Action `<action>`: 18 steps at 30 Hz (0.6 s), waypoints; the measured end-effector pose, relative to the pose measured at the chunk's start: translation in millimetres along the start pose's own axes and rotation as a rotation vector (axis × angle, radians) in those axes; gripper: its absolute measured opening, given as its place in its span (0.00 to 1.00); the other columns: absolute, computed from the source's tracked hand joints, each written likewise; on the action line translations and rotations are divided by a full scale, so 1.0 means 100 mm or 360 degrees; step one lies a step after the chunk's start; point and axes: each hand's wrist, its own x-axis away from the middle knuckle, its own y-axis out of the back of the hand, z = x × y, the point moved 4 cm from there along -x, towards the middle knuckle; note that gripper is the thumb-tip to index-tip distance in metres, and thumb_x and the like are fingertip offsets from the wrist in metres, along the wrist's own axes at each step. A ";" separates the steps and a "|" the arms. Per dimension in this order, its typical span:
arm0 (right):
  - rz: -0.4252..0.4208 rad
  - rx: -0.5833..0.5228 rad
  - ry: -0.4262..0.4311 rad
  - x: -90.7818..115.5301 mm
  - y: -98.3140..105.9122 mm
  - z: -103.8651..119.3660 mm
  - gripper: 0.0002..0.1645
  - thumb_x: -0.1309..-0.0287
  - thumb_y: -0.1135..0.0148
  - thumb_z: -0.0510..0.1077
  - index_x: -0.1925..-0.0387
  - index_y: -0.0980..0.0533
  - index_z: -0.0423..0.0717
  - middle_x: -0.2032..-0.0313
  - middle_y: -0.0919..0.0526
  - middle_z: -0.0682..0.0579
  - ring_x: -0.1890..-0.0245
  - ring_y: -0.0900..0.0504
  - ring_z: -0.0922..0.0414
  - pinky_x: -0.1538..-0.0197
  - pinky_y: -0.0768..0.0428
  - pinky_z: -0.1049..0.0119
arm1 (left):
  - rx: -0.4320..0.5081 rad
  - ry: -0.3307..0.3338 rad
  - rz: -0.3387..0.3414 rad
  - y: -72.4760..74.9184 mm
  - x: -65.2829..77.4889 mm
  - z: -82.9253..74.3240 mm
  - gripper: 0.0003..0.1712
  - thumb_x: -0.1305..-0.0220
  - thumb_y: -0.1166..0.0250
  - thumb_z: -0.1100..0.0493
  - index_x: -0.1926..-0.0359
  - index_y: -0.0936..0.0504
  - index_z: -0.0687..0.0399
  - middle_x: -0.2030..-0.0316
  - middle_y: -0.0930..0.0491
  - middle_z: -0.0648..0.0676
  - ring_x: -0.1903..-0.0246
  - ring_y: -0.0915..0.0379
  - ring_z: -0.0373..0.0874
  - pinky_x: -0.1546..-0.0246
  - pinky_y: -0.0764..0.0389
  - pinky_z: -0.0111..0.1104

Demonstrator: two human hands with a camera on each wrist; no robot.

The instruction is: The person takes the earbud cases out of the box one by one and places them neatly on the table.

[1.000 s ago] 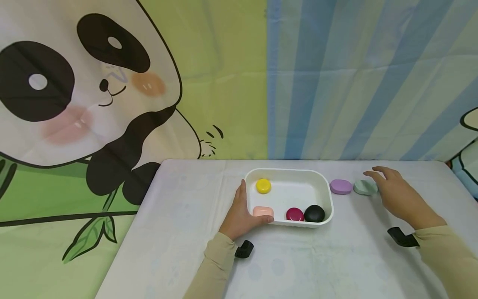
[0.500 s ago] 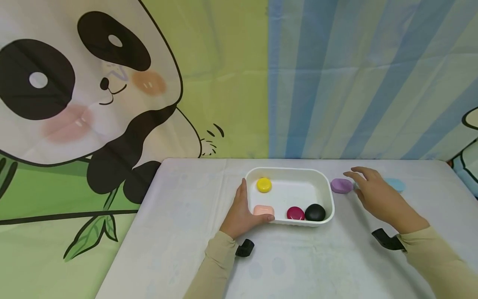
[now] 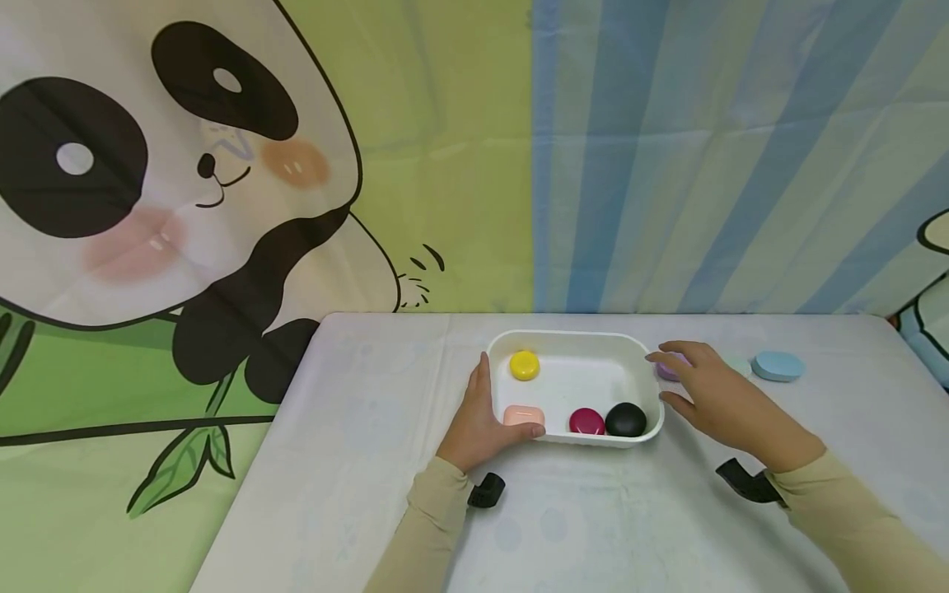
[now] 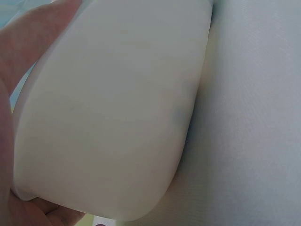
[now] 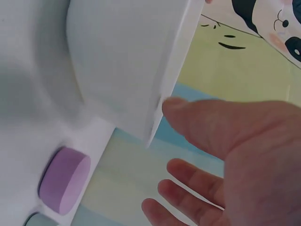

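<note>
A white rectangular tray (image 3: 574, 383) stands on the table. My left hand (image 3: 485, 424) holds its front left corner, thumb over the front rim and fingers along the left side. Inside lie a yellow round piece (image 3: 524, 365), a peach block (image 3: 522, 414), a dark red round piece (image 3: 587, 421) and a black round piece (image 3: 626, 419). My right hand (image 3: 715, 395) is at the tray's right end, fingers apart and holding nothing; its thumb is close to the rim, contact unclear. Beyond it sits a purple oval block (image 5: 63, 181), partly hidden in the head view.
Right of the purple block, a pale green block (image 3: 740, 366) is mostly covered by my right hand. A light blue oval block (image 3: 778, 366) lies further right. The white-covered table (image 3: 593, 519) ends at a printed panda and striped backdrop (image 3: 667, 165).
My right hand has moved left, from beside the pale green block to the tray's right end. The light blue block is now uncovered. My left hand stays on the tray.
</note>
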 end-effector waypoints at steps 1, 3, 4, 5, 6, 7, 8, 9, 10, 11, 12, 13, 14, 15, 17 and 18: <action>-0.0004 -0.0007 0.0023 -0.01 0.00 0.03 0.33 0.46 0.25 0.37 0.39 0.27 0.38 0.40 0.28 0.34 0.40 0.30 0.35 0.49 0.20 0.41 | 0.0001 0.0000 0.0000 0.00 0.00 0.00 0.81 0.60 0.20 0.31 0.19 0.65 0.50 0.21 0.55 0.51 0.26 0.48 0.49 0.30 0.38 0.48; -0.0009 -0.0013 0.0082 -0.03 0.00 0.08 0.33 0.48 0.24 0.37 0.40 0.26 0.38 0.41 0.27 0.35 0.40 0.30 0.37 0.48 0.20 0.43 | 0.0006 0.0000 0.0002 0.00 -0.01 0.00 0.81 0.60 0.20 0.31 0.19 0.66 0.49 0.21 0.55 0.51 0.26 0.49 0.49 0.30 0.38 0.47; -0.0006 -0.0013 0.0104 -0.04 0.00 0.11 0.34 0.49 0.23 0.38 0.40 0.25 0.38 0.41 0.27 0.35 0.40 0.31 0.38 0.48 0.20 0.44 | 0.0007 -0.0001 0.0003 0.00 -0.01 0.00 0.81 0.60 0.21 0.31 0.19 0.66 0.49 0.21 0.55 0.50 0.26 0.49 0.48 0.30 0.38 0.47; 0.0004 -0.0008 0.0122 -0.05 -0.01 0.13 0.34 0.49 0.23 0.38 0.40 0.25 0.39 0.41 0.26 0.36 0.40 0.30 0.38 0.48 0.20 0.44 | 0.0010 -0.0001 0.0004 0.00 -0.01 0.00 0.81 0.60 0.21 0.31 0.19 0.66 0.49 0.21 0.55 0.50 0.26 0.49 0.48 0.30 0.38 0.47; 0.0021 -0.0011 0.0139 -0.07 -0.01 0.15 0.35 0.49 0.23 0.39 0.39 0.25 0.39 0.41 0.26 0.36 0.40 0.30 0.38 0.47 0.20 0.44 | 0.0012 0.0000 0.0006 0.00 -0.01 0.01 0.81 0.60 0.21 0.31 0.19 0.66 0.48 0.21 0.56 0.50 0.26 0.49 0.47 0.30 0.38 0.47; 0.0045 -0.0013 0.0148 -0.08 -0.02 0.18 0.35 0.49 0.22 0.39 0.39 0.25 0.40 0.41 0.25 0.36 0.40 0.30 0.38 0.46 0.21 0.43 | 0.0012 0.0001 0.0007 0.00 -0.01 0.00 0.81 0.60 0.21 0.31 0.19 0.66 0.48 0.21 0.56 0.50 0.26 0.49 0.47 0.30 0.38 0.46; 0.0072 -0.0009 0.0152 -0.10 -0.02 0.20 0.36 0.50 0.22 0.40 0.39 0.24 0.41 0.41 0.25 0.37 0.40 0.29 0.38 0.46 0.21 0.42 | 0.0014 0.0002 0.0008 0.00 0.00 0.00 0.81 0.60 0.21 0.31 0.19 0.66 0.48 0.21 0.56 0.49 0.26 0.50 0.47 0.30 0.38 0.46; 0.0096 -0.0012 0.0157 -0.12 -0.02 0.23 0.36 0.50 0.22 0.40 0.38 0.24 0.41 0.42 0.24 0.38 0.40 0.28 0.38 0.45 0.21 0.42 | 0.0011 0.0002 0.0008 0.00 0.00 0.00 0.81 0.60 0.21 0.30 0.19 0.67 0.48 0.21 0.56 0.49 0.26 0.50 0.47 0.29 0.39 0.46; 0.0122 -0.0018 0.0160 -0.14 -0.03 0.25 0.36 0.50 0.22 0.40 0.38 0.24 0.41 0.43 0.24 0.39 0.41 0.27 0.38 0.46 0.21 0.43 | 0.0010 0.0003 0.0009 0.00 0.00 0.00 0.81 0.60 0.21 0.30 0.19 0.67 0.48 0.21 0.56 0.50 0.26 0.50 0.47 0.29 0.39 0.46; 0.0151 -0.0021 0.0163 -0.16 -0.04 0.28 0.36 0.50 0.22 0.40 0.39 0.24 0.42 0.44 0.23 0.40 0.42 0.25 0.39 0.46 0.21 0.44 | 0.0009 0.0006 0.0009 0.01 0.00 0.00 0.81 0.60 0.21 0.31 0.19 0.67 0.48 0.21 0.56 0.49 0.26 0.50 0.47 0.29 0.39 0.46; 0.0177 -0.0023 0.0168 -0.17 -0.04 0.30 0.35 0.50 0.22 0.39 0.39 0.23 0.42 0.44 0.22 0.41 0.44 0.24 0.40 0.46 0.20 0.45 | 0.0006 0.0005 0.0009 0.01 0.00 -0.01 0.81 0.59 0.21 0.31 0.19 0.67 0.48 0.21 0.56 0.50 0.26 0.51 0.47 0.29 0.39 0.46; 0.0208 -0.0024 0.0171 -0.20 -0.04 0.33 0.34 0.50 0.22 0.39 0.40 0.23 0.43 0.45 0.21 0.42 0.45 0.23 0.41 0.47 0.20 0.46 | 0.0005 0.0006 0.0010 0.01 0.01 -0.01 0.81 0.59 0.21 0.31 0.19 0.67 0.48 0.21 0.57 0.50 0.25 0.51 0.47 0.29 0.39 0.46; 0.0240 -0.0030 0.0171 -0.21 -0.05 0.35 0.33 0.50 0.22 0.39 0.40 0.22 0.43 0.46 0.20 0.43 0.46 0.22 0.42 0.48 0.19 0.48 | 0.0004 0.0006 0.0010 0.01 0.01 -0.02 0.81 0.59 0.21 0.31 0.19 0.67 0.48 0.21 0.57 0.50 0.25 0.51 0.48 0.29 0.39 0.46; 0.0274 -0.0040 0.0169 -0.23 -0.05 0.38 0.33 0.50 0.22 0.39 0.41 0.22 0.43 0.47 0.20 0.43 0.47 0.21 0.43 0.49 0.18 0.50 | 0.0003 0.0008 0.0011 0.01 0.01 -0.02 0.81 0.59 0.21 0.31 0.19 0.66 0.48 0.21 0.57 0.50 0.25 0.51 0.48 0.29 0.39 0.46; 0.0345 -0.0042 0.0162 -0.27 -0.07 0.42 0.31 0.50 0.22 0.39 0.42 0.21 0.43 0.47 0.19 0.45 0.47 0.20 0.44 0.50 0.17 0.52 | 0.0004 0.0013 0.0011 0.01 0.01 -0.02 0.81 0.59 0.21 0.31 0.19 0.66 0.48 0.21 0.57 0.49 0.25 0.51 0.47 0.29 0.40 0.46; 0.0378 -0.0046 0.0157 -0.28 -0.07 0.43 0.30 0.50 0.22 0.39 0.43 0.20 0.43 0.47 0.19 0.45 0.48 0.20 0.44 0.51 0.17 0.52 | 0.0002 0.0013 0.0011 0.01 0.01 -0.02 0.80 0.59 0.21 0.31 0.19 0.66 0.48 0.21 0.57 0.49 0.25 0.51 0.48 0.29 0.39 0.46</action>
